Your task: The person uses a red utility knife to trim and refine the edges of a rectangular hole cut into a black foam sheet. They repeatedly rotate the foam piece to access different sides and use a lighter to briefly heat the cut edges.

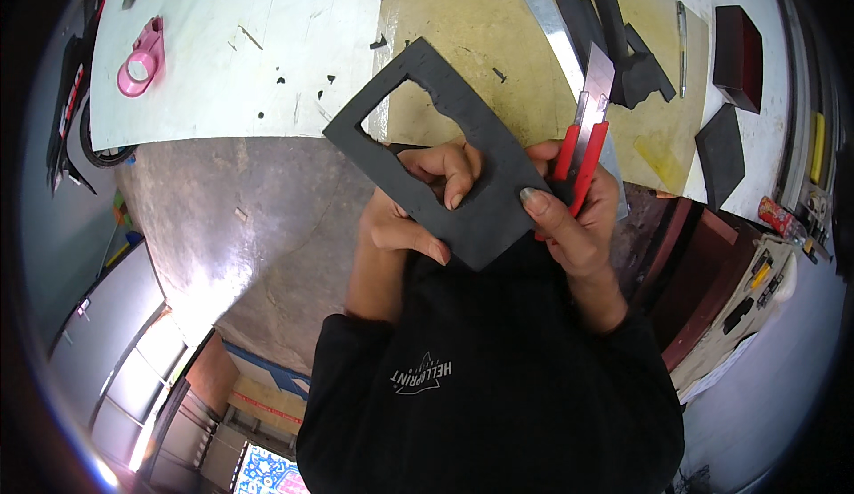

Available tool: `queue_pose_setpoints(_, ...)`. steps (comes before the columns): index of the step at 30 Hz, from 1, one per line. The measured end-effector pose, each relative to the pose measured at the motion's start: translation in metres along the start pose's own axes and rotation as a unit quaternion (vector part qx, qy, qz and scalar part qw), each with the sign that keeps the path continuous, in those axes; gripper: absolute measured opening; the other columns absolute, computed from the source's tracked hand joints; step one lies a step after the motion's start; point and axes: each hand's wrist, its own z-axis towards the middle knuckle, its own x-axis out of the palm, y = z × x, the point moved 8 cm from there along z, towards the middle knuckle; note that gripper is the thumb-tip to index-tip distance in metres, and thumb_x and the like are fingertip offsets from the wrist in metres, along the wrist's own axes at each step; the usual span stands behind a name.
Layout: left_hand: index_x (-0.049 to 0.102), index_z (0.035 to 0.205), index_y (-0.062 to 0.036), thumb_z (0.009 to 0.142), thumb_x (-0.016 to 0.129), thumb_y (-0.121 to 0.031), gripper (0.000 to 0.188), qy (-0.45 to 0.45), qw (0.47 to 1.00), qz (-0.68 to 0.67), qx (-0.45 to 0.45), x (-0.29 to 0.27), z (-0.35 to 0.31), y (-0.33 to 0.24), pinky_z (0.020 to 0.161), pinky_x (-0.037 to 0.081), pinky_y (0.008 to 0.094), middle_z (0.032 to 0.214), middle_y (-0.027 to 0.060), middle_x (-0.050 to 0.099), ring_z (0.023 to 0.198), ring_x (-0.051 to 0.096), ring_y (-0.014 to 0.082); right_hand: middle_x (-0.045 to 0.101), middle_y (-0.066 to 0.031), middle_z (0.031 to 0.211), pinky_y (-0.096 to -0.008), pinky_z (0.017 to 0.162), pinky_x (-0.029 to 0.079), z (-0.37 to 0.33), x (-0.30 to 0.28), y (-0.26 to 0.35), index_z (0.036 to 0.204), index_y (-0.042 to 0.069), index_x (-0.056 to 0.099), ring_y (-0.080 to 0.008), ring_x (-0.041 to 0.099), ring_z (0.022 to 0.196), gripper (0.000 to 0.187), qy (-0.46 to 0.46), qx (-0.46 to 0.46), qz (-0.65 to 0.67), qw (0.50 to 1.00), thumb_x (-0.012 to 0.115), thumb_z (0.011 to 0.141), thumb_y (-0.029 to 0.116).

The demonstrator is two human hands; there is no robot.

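A flat black foam sheet [485, 182] with a ragged-edged hole cut through it hangs tilted before me, above the table's near edge. My left hand [409, 205] grips its lower left side, fingers curling up through the hole and thumb on the outer edge. Between my right hand's [578, 222] thumb and fingers is the sheet's right edge. That same hand also holds a red box cutter [583, 151], its wide blade out and pointing away from me. Part of the cutter's handle is hidden behind my fingers.
The white table [222, 67] carries a pink tape dispenser [142, 60] at far left and black scraps. Right of the middle lie a metal ruler [543, 18], black foam strips [614, 31] and a pen [682, 49]. A dark red box [737, 58] stands at the right.
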Motion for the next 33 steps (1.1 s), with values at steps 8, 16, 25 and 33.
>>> queue_pose_setpoints(8,0.053,0.081,-0.0069,0.057,0.091,-0.022,0.047,-0.036,0.994,0.106,-0.006,0.005,0.0,-0.011,0.071,0.034,0.0269,0.088,0.0046,0.048,0.082,0.046,0.0156,0.058,-0.0027,0.081,-0.0212,0.066,0.042,0.001,-0.005,0.001,0.111,-0.005,0.056,-0.007,0.052,0.072,0.039,0.016,-0.01,-0.013,1.0,0.074,0.079,0.008)
queue_pose_setpoints(16,0.055,0.077,-0.0097,0.055,0.091,-0.028,0.046,0.053,0.965,0.255,0.017,0.007,0.002,-0.021,0.07,0.037,0.029,0.084,0.0054,0.052,0.079,0.05,0.0186,0.059,-0.0027,0.08,-0.021,0.065,0.042,0.002,-0.004,0.001,0.113,-0.006,0.055,-0.0069,0.053,0.071,0.04,0.018,-0.008,0.001,1.0,0.073,0.079,0.006)
queue_pose_setpoints(25,0.045,0.073,-0.0121,0.06,0.09,-0.026,0.049,0.088,0.965,0.238,-0.067,0.007,-0.006,-0.005,0.059,0.034,0.0262,0.077,0.001,0.048,0.068,0.047,0.0132,0.06,-0.0034,0.077,-0.0208,0.062,0.041,0.008,-0.001,0.011,0.114,-0.007,0.055,-0.007,0.054,0.068,0.043,0.048,-0.054,-0.067,0.995,0.073,0.077,0.006)
queue_pose_setpoints(33,0.055,0.09,-0.0048,0.059,0.087,-0.009,0.045,-0.13,0.989,0.064,0.008,-0.002,-0.013,-0.01,0.069,0.042,0.0268,0.087,0.0072,0.054,0.079,0.054,0.0153,0.059,-0.0032,0.077,-0.0214,0.064,0.041,0.018,-0.008,0.018,0.114,-0.006,0.057,-0.0077,0.053,0.069,0.045,0.063,-0.045,-0.089,0.993,0.076,0.076,0.01)
